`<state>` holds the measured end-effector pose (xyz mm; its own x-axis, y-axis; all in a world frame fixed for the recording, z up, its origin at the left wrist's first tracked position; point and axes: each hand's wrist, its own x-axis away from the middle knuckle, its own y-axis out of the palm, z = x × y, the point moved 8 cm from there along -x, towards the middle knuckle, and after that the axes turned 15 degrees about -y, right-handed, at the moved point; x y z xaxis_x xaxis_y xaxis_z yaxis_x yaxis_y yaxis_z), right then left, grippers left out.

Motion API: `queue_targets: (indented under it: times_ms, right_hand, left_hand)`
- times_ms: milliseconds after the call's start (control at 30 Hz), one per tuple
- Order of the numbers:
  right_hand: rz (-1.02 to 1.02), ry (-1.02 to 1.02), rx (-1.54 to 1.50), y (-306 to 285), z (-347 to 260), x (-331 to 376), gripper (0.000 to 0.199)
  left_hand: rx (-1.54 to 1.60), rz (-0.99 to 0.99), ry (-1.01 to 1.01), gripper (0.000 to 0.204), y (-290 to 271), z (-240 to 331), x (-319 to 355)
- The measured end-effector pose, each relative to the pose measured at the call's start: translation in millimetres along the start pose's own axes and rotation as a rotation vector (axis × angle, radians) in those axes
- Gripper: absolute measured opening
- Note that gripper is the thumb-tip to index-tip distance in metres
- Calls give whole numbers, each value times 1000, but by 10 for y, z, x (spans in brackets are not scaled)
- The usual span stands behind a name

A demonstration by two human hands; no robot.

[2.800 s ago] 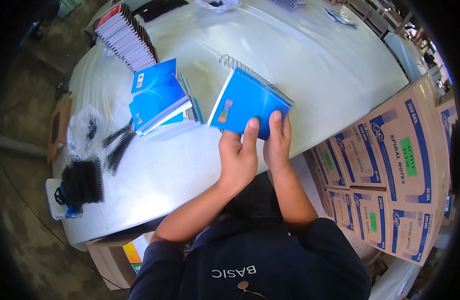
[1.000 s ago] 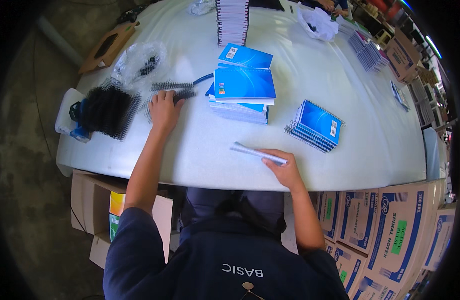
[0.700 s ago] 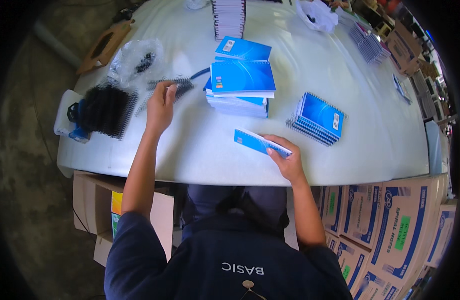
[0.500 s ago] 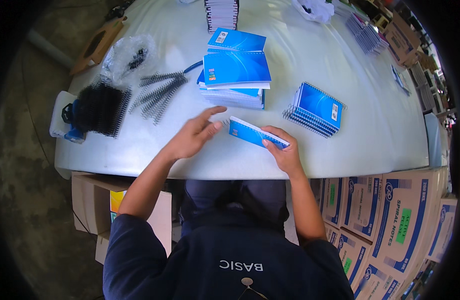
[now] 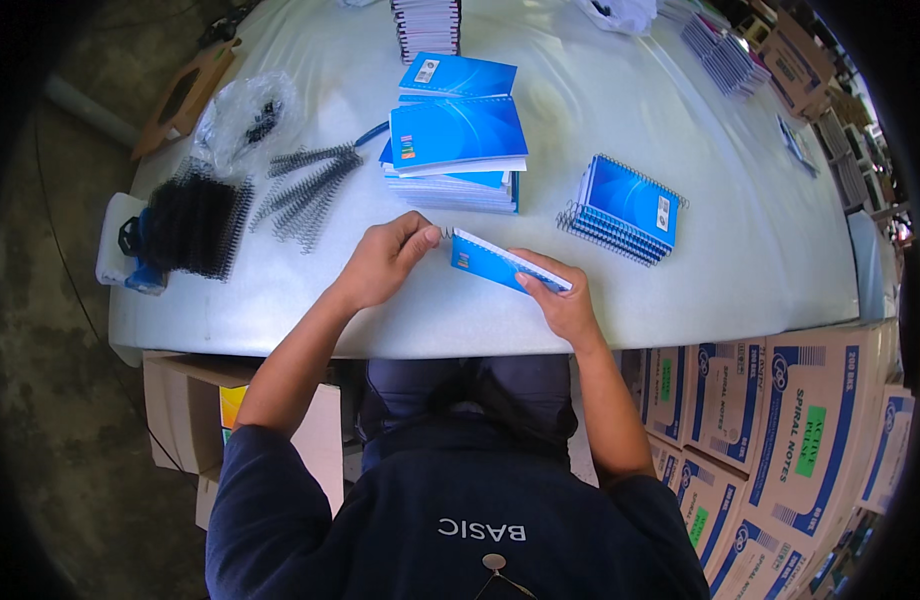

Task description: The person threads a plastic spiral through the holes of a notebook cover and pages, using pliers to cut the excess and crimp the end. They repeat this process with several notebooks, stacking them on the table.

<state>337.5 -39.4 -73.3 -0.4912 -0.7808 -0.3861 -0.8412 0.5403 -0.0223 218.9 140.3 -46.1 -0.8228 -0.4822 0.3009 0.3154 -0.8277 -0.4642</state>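
Observation:
My right hand (image 5: 563, 300) grips a small blue notebook (image 5: 495, 265) by its right end, thumb on the cover, tilted above the table. From the notebook's left corner a short length of dark spiral wire (image 5: 447, 234) sticks out. My left hand (image 5: 392, 258) pinches the end of that wire between thumb and fingers. Beyond my hands stands a stack of blue notebooks (image 5: 458, 130) without visible coils. To the right lies a pile of spiral-bound blue notebooks (image 5: 628, 205). Loose spiral wires (image 5: 315, 190) are spread out at the left.
A dense bunch of black coils (image 5: 195, 225) lies at the table's left side, near a clear plastic bag (image 5: 245, 120). A further notebook stack (image 5: 427, 30) stands at the back. Cardboard cartons (image 5: 800, 430) are piled at the lower right; an open box (image 5: 180, 400) sits lower left.
My left hand has closed from spread fingers into a pinch on the wire's end. The notebook and my right hand have shifted slightly left in the picture, as has the whole scene.

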Motion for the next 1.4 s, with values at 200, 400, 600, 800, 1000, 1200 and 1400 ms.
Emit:
queue_targets:
  times_ms: [200,400,600,800,1000,1200,1400]
  right_hand:
    - [-64,-1,-33,82,-9,-27,26]
    - [-29,-31,-43,29,85,51,28]
    - [-47,-99,-30,172,-44,87,29]
    - [-132,-152,58,330,-284,204,37]
    - [-40,-149,47,511,-238,366,47]
    - [-50,-263,67,861,-278,453,54]
    - [-163,-291,139,902,-369,465,59]
  left_hand:
    - [52,-41,212,21,-113,179,10]
    - [-610,-9,442,24,39,694,126]
    - [-949,113,602,25,183,845,353]
    - [-1013,333,596,75,221,1133,611]
    - [-1150,81,380,110,791,-813,921]
    - [-806,892,441,89,73,22,748]
    - [-862,987,521,95,39,154,1133]
